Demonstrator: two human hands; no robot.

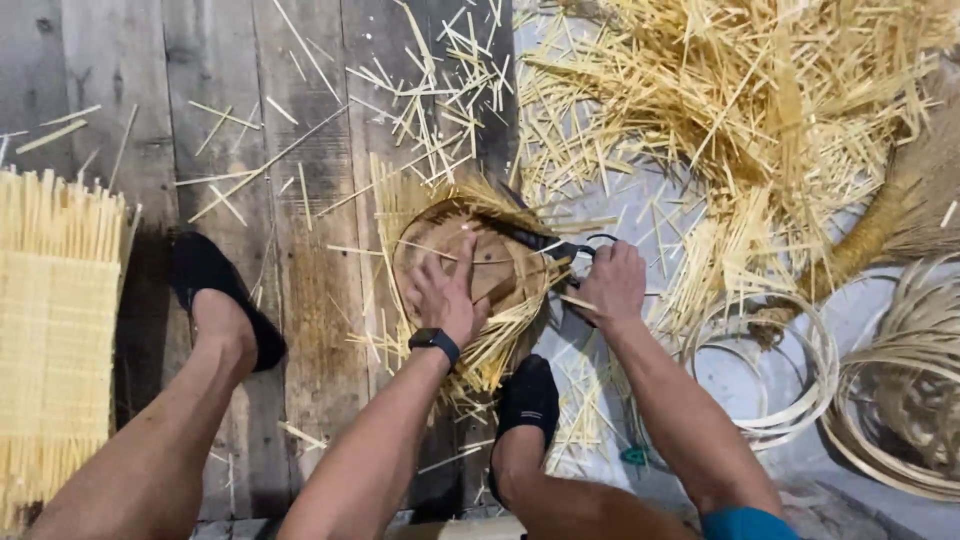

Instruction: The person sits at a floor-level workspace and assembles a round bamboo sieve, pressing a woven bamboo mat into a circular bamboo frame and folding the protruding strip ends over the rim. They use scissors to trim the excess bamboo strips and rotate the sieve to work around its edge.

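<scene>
My left hand (447, 290) lies flat with fingers spread on a round wooden disc (500, 262) that rests on a woven bamboo mat. Loose strip ends (490, 355) stick out from under the disc all around. My right hand (612, 283) is closed around the handles of black shears (545, 240), whose blades reach along the disc's upper right edge. A dark watch sits on my left wrist. Both my feet in black socks rest on the floor, one just below the disc.
A big heap of cut bamboo strips (740, 90) fills the upper right. Coiled bamboo hoops (780, 370) lie at the right. A flat woven bamboo mat (55, 330) lies at the far left on the plank floor (300, 300).
</scene>
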